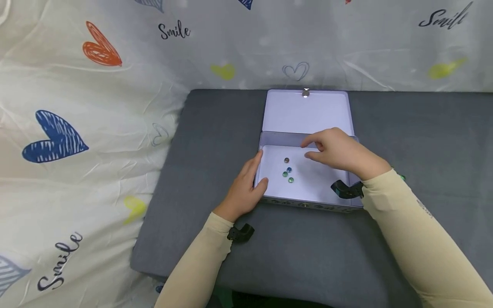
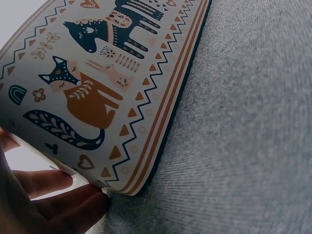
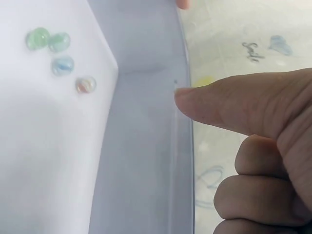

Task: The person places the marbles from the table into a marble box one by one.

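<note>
An open, shallow tin box (image 1: pixel 316 192) has its lid laid back. On its white floor sit several glass marbles: a brownish one (image 1: pixel 286 160), a blue one (image 1: pixel 289 170) and two green ones (image 1: pixel 290 180). My left hand (image 1: pixel 243 188) holds the box's left side, thumb over the rim and fingers along the outer wall; the left wrist view shows those fingers (image 2: pixel 73 204) at the animal-patterned side. Above the box's back right part hovers my right hand (image 1: pixel 335 149). Its thumb (image 3: pixel 219 105) and index finger stand apart, nothing visible between them; the other fingers are curled.
The box rests on a grey-covered table (image 1: pixel 200 149). Its raised lid (image 1: pixel 308 113), with a metal clasp, lies towards the back. A printed curtain (image 1: pixel 250 47) hangs behind and left. Small green things (image 1: pixel 402 177) peek out beyond the right forearm.
</note>
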The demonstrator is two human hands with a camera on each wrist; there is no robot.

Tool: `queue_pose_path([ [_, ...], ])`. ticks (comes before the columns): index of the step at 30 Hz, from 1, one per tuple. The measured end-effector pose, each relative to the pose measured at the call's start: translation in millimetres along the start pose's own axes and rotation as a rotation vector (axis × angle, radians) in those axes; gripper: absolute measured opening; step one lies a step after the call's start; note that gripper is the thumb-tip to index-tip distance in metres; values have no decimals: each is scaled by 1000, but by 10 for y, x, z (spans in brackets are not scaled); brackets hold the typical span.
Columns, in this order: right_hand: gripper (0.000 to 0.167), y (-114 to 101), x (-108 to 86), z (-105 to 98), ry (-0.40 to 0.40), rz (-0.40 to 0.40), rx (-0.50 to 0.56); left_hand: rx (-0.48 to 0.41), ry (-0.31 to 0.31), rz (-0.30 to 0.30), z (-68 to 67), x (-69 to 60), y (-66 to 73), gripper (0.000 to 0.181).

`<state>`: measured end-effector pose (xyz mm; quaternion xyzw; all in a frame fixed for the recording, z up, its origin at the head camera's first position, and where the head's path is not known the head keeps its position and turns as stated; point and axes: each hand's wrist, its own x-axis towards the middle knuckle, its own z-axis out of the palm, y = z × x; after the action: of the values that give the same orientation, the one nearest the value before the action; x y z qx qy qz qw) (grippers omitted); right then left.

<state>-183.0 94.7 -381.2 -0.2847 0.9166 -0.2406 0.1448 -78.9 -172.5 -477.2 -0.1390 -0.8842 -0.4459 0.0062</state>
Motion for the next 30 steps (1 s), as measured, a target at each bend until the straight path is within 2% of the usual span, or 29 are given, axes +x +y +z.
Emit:
queue_pose_path([
  [4, 25, 50, -113, -35, 22, 49, 24, -2, -1, -13, -5, -11, 12, 77],
  [13, 26, 168, -394, -113, 88, 100, 22, -12, -10, -12, -11, -13, 19, 76],
  [25, 27, 457, -778, -149, 170, 213, 72, -9, -10, -19, 0, -16, 17, 76],
  [30, 26, 552, -875, -132, 199, 221, 81, -14, -11, -28, 4, -14, 15, 76],
])
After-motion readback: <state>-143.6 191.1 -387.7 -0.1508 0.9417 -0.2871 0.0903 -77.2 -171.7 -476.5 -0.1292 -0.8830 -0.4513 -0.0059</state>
